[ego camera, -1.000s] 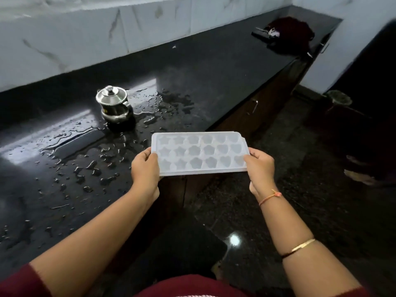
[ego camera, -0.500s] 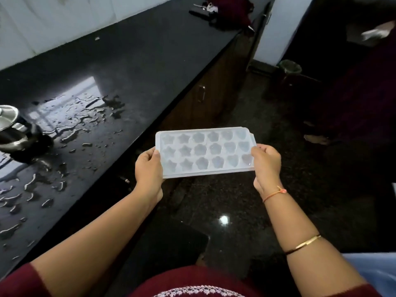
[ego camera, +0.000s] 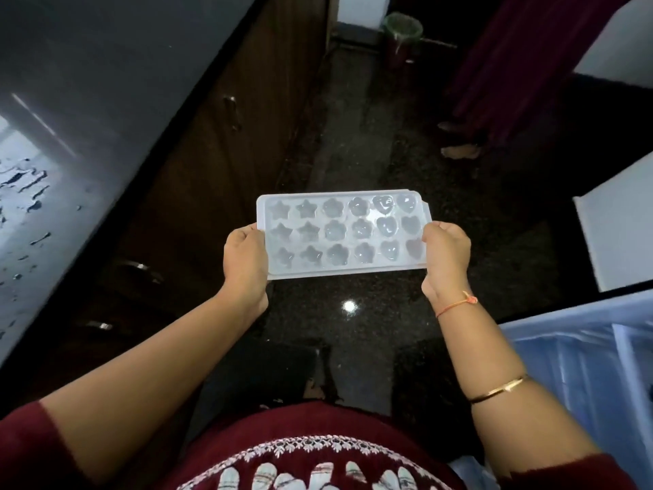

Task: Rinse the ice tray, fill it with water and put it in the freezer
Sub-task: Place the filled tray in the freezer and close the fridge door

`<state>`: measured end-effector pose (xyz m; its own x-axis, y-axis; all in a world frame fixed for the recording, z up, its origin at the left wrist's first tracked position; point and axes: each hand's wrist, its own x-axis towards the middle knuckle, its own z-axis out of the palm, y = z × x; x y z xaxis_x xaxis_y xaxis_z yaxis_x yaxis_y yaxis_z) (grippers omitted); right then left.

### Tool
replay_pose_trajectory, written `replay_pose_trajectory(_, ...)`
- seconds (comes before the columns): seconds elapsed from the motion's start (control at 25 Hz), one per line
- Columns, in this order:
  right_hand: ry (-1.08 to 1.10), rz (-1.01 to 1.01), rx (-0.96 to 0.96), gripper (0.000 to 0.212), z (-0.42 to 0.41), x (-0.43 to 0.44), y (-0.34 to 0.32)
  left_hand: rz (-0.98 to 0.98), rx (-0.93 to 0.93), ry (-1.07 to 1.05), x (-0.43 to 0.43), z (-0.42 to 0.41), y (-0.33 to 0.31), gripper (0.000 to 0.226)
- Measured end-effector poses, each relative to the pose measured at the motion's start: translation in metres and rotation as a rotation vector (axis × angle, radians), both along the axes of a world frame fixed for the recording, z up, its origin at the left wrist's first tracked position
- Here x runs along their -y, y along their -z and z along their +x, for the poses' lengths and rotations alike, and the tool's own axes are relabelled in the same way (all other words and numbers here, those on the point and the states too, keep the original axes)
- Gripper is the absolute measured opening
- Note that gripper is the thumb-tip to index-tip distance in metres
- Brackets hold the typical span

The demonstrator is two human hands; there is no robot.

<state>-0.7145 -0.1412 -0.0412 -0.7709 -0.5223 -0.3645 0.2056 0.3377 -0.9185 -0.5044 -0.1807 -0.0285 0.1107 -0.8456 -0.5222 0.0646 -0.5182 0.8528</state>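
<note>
With the wet counter point(ego camera: 28, 206) off to your left, the ice tray point(ego camera: 342, 235) is level above the dark floor point(ego camera: 353, 136), its moulds seemingly filled, so only the freezer looks left. Your left hand point(ego camera: 245, 259) and right hand point(ego camera: 447, 256) each grip one short end.
</note>
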Motion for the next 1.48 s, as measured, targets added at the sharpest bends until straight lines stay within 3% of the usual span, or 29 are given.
replay_pose_trajectory(0.44,0.400,0.021,0.044,0.021,-0.068,-0.066,0.002,0.023,-0.007,0.414,0.023,-0.098,0.030,0.035)
replay_pose_trajectory(1.0,1.127,-0.070,0.018,0.032,-0.118,-0.149,-0.019,-0.018,-0.084,1.086,0.024,-0.260,-0.011,0.028)
replay_pose_trajectory(1.48,1.363,-0.073,-0.041,0.016,-0.171,-0.253,-0.024,0.002,-0.122,1.312,-0.071,-0.378,-0.013,0.028)
